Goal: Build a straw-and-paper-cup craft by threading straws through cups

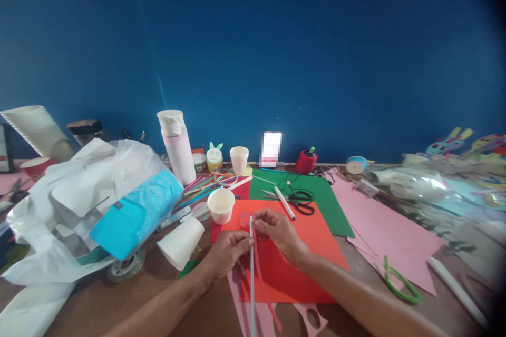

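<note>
My left hand [229,254] pinches a long, thin white stick [252,289] between thumb and fingers, a little below its top end. Pinched at that top end, the stick is also held by my right hand [281,233]. Just behind the fingertips is a small red round piece [245,219] with blue marks, partly hidden. A narrow red strip [264,284] hangs down beside the stick; whether fingers grip it too is unclear. Under both hands lies an orange-red sheet [308,274], with cut pink paper [316,318] near the front edge.
Black scissors [302,202] and a white marker [285,203] lie behind my right hand. Paper cups [221,205] stand and lie to the left, near a plastic bag [118,163]. Pink paper [387,221] and a green pipe cleaner [401,281] are at right. A blue wall [253,52] rises behind.
</note>
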A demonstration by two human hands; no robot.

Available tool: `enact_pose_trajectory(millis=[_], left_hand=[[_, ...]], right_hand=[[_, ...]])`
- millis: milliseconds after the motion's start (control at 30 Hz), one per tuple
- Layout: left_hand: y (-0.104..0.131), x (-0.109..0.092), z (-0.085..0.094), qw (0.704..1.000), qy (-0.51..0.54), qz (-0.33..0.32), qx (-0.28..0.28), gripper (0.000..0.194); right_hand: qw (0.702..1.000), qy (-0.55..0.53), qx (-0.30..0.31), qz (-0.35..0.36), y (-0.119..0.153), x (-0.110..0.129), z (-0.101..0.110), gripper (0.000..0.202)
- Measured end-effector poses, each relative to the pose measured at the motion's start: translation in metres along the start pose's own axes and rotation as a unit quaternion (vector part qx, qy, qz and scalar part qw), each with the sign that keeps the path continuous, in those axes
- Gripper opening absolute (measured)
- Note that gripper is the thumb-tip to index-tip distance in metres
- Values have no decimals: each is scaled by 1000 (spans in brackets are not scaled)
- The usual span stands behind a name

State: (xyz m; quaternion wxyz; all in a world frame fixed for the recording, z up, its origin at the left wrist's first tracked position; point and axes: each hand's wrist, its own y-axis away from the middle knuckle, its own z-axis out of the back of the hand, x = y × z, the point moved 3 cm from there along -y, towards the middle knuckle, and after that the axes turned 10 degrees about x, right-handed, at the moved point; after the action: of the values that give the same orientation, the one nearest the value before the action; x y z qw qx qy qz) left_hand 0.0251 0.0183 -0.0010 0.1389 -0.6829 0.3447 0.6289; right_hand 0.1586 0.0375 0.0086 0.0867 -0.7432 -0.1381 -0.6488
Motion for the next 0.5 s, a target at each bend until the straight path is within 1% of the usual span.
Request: enact_pose_trajectory(millis=[100, 300, 500], left_hand=[[-1, 3, 1, 1000, 3, -10, 2, 34], [-3, 4, 2, 1000, -5, -3, -3, 37], [-3, 4, 2, 1000, 0, -4, -4, 36]], right_hand=[[1000, -2, -6, -2, 0, 0, -1, 27], [1000, 6, -9, -10, 1, 1, -2, 27], [1000, 2, 3, -12, 1, 1, -2, 28]])
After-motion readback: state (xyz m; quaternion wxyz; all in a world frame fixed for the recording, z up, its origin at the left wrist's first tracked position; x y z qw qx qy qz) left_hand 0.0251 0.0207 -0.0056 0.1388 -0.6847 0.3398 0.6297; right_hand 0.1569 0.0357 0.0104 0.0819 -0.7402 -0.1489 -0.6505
